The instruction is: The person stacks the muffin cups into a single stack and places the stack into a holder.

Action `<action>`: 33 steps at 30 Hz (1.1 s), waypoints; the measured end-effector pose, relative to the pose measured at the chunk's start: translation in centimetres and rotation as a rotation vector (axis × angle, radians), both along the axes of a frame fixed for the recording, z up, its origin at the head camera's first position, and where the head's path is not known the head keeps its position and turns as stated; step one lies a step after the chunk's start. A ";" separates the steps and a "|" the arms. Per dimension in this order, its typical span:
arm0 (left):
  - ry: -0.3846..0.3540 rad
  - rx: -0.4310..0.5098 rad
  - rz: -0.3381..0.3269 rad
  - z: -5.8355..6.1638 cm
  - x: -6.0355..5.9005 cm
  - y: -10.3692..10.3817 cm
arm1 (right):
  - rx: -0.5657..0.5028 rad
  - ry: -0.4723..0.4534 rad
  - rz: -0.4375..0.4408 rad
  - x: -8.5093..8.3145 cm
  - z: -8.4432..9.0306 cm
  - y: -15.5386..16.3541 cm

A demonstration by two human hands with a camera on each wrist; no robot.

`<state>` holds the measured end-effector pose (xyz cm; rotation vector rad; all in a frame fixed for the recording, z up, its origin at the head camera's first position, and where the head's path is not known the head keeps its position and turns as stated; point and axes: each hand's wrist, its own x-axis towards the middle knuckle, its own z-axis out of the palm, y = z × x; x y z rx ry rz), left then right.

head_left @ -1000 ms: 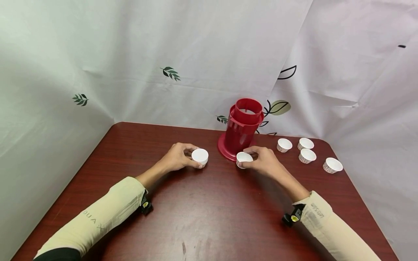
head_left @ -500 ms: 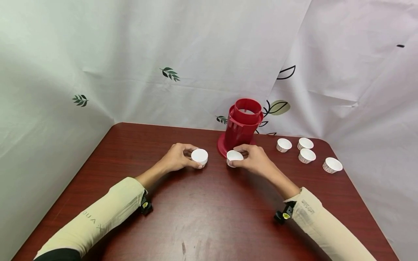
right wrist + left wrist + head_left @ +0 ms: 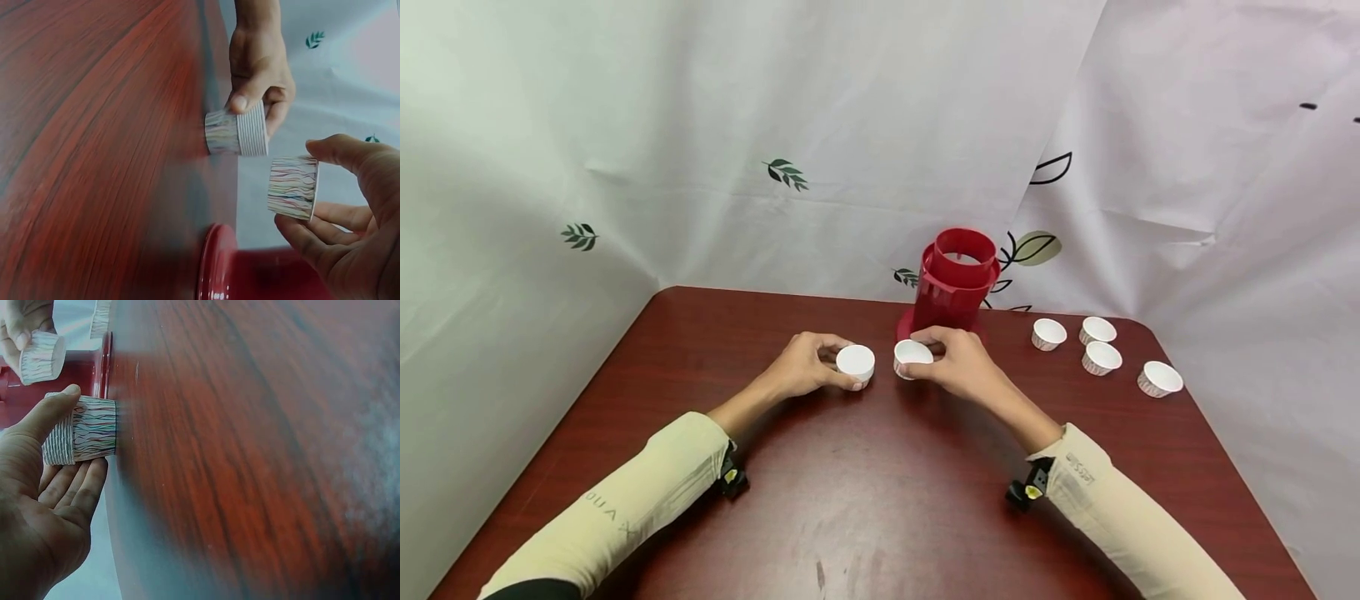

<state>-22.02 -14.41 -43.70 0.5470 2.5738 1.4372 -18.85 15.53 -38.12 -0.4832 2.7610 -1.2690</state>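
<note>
My left hand (image 3: 801,368) grips a nested stack of white paper baking cups (image 3: 855,363) between thumb and fingers. In the left wrist view the stack (image 3: 94,432) shows layered rims and wavy coloured stripes, its base at the table surface. Just right of it, my right hand (image 3: 961,360) pinches a single striped baking cup (image 3: 913,353) by its sides, mouth up. The right wrist view has this cup (image 3: 292,187) raised above the table, a small gap from the stack. Behind the right hand stands a red cylindrical holder (image 3: 951,302) with a round base and open top.
Several single baking cups (image 3: 1101,358) stand spread over the back right of the dark red wooden table (image 3: 880,500). A white curtain (image 3: 850,100) with leaf prints hangs right behind the table and along its sides.
My right hand has carried its baking cup leftward, from in front of the red holder's base to close beside the stack. The left hand and its stack have stayed nearly still.
</note>
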 end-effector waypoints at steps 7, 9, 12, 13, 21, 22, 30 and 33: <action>-0.008 0.017 -0.011 -0.2 0.2 -0.2 | -0.025 0.013 0.024 -0.1 0.1 -2.1; 0.001 0.024 -0.015 -0.2 0.2 -0.2 | -0.040 0.025 0.042 -0.2 0.3 -2.7; 0.005 0.033 -0.019 -0.2 0.1 -0.2 | -0.064 0.040 0.063 -0.4 0.5 -3.5; 0.005 0.030 -0.019 -0.2 0.1 -0.2 | -0.072 0.041 0.067 -0.4 0.5 -3.7; -0.018 0.026 -0.022 -0.1 -0.1 -0.2 | -0.105 0.034 0.084 -0.8 0.8 -5.3; -0.020 0.028 -0.022 -0.1 -0.1 -0.2 | -0.103 0.037 0.087 -0.8 0.8 -5.4; -0.028 0.043 -0.025 0.0 -0.1 -0.1 | -0.116 0.052 0.118 -1.1 0.2 -6.6; -0.026 0.043 -0.023 -0.1 0.0 -0.1 | -0.100 0.055 0.125 -1.1 -0.2 -6.9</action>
